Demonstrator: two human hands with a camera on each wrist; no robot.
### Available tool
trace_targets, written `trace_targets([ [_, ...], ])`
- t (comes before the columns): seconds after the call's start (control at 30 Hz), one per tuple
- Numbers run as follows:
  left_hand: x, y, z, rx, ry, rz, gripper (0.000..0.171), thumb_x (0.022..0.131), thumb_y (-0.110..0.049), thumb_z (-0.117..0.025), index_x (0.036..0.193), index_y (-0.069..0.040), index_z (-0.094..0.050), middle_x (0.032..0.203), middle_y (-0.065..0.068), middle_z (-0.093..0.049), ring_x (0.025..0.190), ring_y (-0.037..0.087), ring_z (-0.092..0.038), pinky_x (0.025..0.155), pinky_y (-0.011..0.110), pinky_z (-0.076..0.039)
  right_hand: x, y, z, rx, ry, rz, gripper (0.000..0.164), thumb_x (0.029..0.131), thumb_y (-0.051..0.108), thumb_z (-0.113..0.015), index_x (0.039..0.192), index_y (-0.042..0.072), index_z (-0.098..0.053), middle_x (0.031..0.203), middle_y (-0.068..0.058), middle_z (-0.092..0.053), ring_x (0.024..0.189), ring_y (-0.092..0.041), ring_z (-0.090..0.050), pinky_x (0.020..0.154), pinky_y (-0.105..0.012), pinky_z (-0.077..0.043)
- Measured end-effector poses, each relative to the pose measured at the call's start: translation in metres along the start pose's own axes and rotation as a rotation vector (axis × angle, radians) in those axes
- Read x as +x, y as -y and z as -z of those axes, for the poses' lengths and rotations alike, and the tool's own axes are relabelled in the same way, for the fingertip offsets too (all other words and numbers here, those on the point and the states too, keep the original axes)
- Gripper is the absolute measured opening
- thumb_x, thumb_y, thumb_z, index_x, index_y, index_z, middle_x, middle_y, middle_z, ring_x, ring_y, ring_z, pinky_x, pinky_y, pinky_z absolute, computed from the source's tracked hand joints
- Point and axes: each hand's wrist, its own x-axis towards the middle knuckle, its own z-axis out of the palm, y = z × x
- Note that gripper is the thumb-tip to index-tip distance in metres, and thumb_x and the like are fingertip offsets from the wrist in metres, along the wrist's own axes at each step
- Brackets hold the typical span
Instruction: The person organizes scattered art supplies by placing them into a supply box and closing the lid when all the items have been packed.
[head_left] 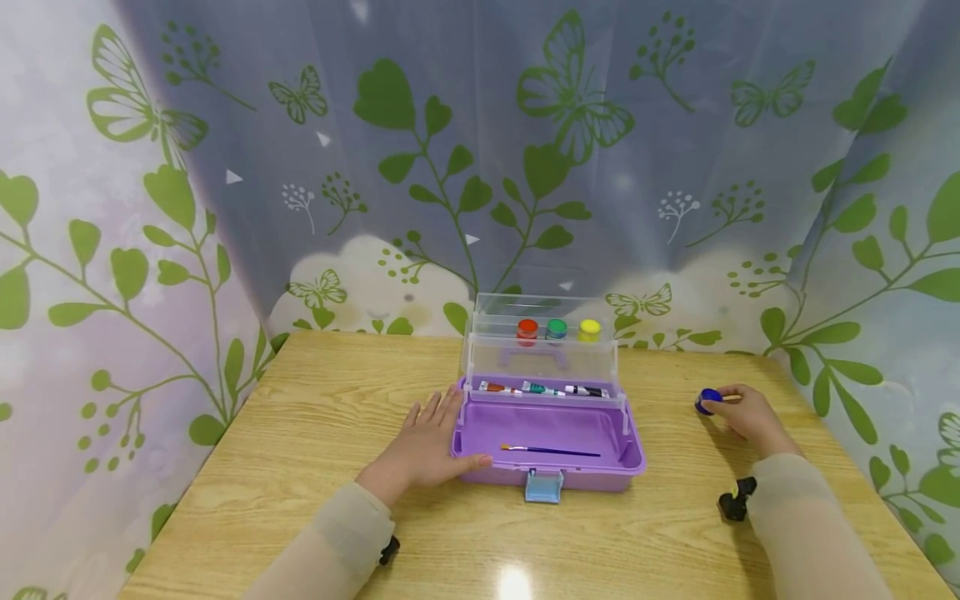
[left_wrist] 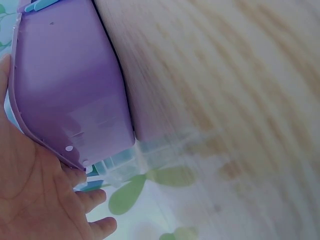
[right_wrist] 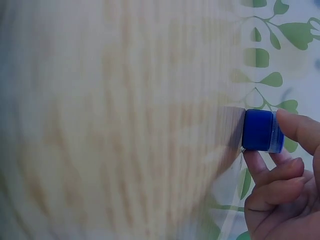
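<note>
A purple box (head_left: pixel 548 481) with a raised clear tray section sits on the table. My left hand (head_left: pixel 423 446) rests against its left side, fingers spread along the edge and thumb over the front rim; the left wrist view shows the palm beside the purple wall. Over at the right, my right hand (head_left: pixel 752 421) pinches a small blue paint jar (right_wrist: pixel 258 130) between thumb and fingers, at the table surface. A paintbrush (head_left: pixel 555 451) lies in the bottom of the box. Red (head_left: pixel 527 331), green (head_left: pixel 557 329) and yellow (head_left: pixel 589 330) paint jars stand in the upper tray.
Three paint tubes (head_left: pixel 543 389) lie in the lower clear tray. A light-blue latch (head_left: pixel 543 486) hangs down at the box front. The wooden table (head_left: pixel 322 400) meets a leaf-and-butterfly curtain (head_left: pixel 480 167) at the back and sides.
</note>
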Motion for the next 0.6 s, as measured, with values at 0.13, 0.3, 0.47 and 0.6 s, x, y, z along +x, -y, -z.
trace_targets([
  [0.13,0.001,0.001,-0.001,0.006,0.004,0.006,0.116,0.084,-0.085,-0.043,0.162,-0.008,-0.003,0.168,0.007,0.000,0.153,0.036,-0.007,0.122,0.054,-0.005,0.001,-0.002,0.000,-0.047,-0.007,0.004,0.063,0.100,0.035,-0.061,0.136,-0.011,-0.039,0.136,-0.043,-0.042,0.073,-0.022,-0.055,0.061,-0.033,-0.049],
  [0.3,0.000,-0.001,0.000,0.006,-0.001,0.002,0.116,0.084,-0.085,-0.043,0.162,-0.008,-0.004,0.168,0.008,-0.001,0.153,0.036,-0.008,0.122,0.055,-0.006,-0.001,-0.001,0.001,-0.062,-0.009,0.027,0.062,0.100,0.034,-0.059,0.135,-0.013,-0.039,0.134,-0.044,-0.041,0.088,-0.028,-0.058,0.067,-0.034,-0.051],
  [0.47,0.000,0.000,-0.001,0.006,-0.007,0.003,0.115,0.084,-0.084,-0.044,0.162,-0.009,-0.004,0.168,0.008,-0.002,0.153,0.036,-0.008,0.122,0.055,-0.006,-0.008,0.007,0.004,-0.086,-0.007,0.029,0.065,0.101,0.036,-0.057,0.137,-0.014,-0.037,0.135,-0.044,-0.039,0.099,-0.039,-0.058,0.072,-0.038,-0.053],
  [0.6,0.001,0.000,-0.001,0.014,-0.006,0.007,0.116,0.084,-0.084,-0.044,0.162,-0.009,-0.004,0.168,0.007,-0.001,0.153,0.036,-0.008,0.122,0.055,-0.006,-0.011,0.013,0.007,-0.112,-0.014,0.026,0.067,0.102,0.041,-0.055,0.138,-0.013,-0.037,0.136,-0.044,-0.040,0.112,-0.049,-0.053,0.079,-0.044,-0.053],
])
